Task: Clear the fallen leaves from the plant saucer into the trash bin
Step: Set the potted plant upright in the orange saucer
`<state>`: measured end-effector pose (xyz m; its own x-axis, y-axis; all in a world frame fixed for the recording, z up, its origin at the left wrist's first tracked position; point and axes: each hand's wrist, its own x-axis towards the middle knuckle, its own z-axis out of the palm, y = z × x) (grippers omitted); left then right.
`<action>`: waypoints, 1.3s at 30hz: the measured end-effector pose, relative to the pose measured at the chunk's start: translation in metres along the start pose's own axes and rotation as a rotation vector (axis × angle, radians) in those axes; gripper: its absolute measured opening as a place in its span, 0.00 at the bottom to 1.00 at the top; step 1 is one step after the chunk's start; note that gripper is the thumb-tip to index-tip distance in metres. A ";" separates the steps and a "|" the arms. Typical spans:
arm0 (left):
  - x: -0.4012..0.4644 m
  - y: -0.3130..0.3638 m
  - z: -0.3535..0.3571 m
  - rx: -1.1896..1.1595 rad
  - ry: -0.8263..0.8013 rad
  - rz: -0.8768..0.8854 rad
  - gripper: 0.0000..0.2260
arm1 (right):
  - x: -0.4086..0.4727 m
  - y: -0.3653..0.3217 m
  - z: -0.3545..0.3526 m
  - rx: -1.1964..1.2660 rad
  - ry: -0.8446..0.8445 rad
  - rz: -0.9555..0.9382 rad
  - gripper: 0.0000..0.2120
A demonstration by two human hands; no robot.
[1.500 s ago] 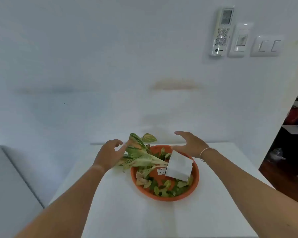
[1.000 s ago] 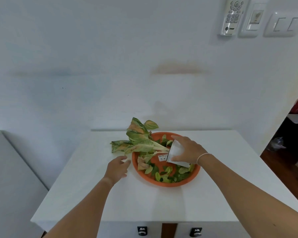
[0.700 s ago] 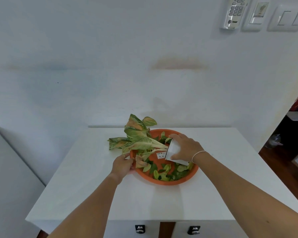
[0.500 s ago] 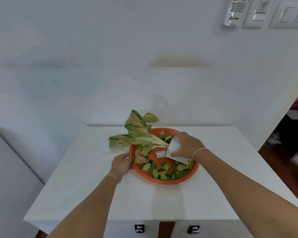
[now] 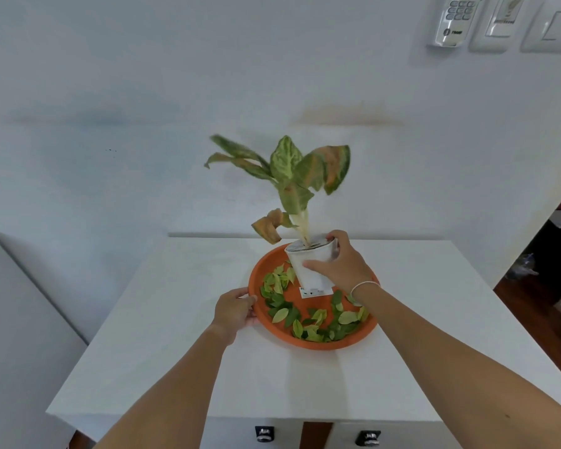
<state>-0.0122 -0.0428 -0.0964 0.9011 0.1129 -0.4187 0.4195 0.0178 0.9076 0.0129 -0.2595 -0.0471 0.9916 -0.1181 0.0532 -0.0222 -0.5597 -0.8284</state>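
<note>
While the right hand (image 5: 339,268) wraps its fingers and thumb around the white pot (image 5: 310,265), holding the plant (image 5: 297,176) nearly upright in the orange saucer (image 5: 337,343), the left hand (image 5: 235,312) grips the saucer's near-left rim with its fingers curled over the edge. Whether the pot's base rests on the saucer or sits just above it, I cannot tell. Judged by what lies here, the clearing itself has not begun: the fallen leaves (image 5: 308,319) are spread over the saucer floor, one cluster to the left of the pot and a broader band along the front and right. The saucer sits on the white table (image 5: 175,351), toward its back half, near the wall. No trash bin shows anywhere in view, so it must be found or reached off-frame. What remains, as I read it, is setting the pot off the saucer, carrying or tipping the saucer to the bin, and emptying every leaf.
</note>
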 end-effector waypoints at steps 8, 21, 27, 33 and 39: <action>0.001 -0.001 -0.001 -0.002 -0.008 0.008 0.12 | -0.004 0.030 0.014 0.231 0.083 0.067 0.32; 0.006 -0.006 -0.001 -0.009 -0.016 0.027 0.13 | -0.007 0.052 0.019 0.239 0.045 0.021 0.34; 0.007 -0.007 -0.001 -0.003 -0.008 0.027 0.14 | -0.010 0.051 0.027 0.218 0.061 -0.026 0.47; 0.006 -0.007 0.000 -0.016 -0.004 0.016 0.14 | -0.011 0.052 0.030 0.165 0.040 -0.004 0.54; 0.005 -0.006 -0.001 -0.001 -0.013 0.016 0.14 | -0.007 0.052 0.019 0.135 -0.111 -0.010 0.46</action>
<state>-0.0102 -0.0414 -0.1044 0.9090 0.1002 -0.4045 0.4049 0.0174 0.9142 0.0070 -0.2721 -0.1007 0.9998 -0.0179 0.0059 -0.0026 -0.4441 -0.8960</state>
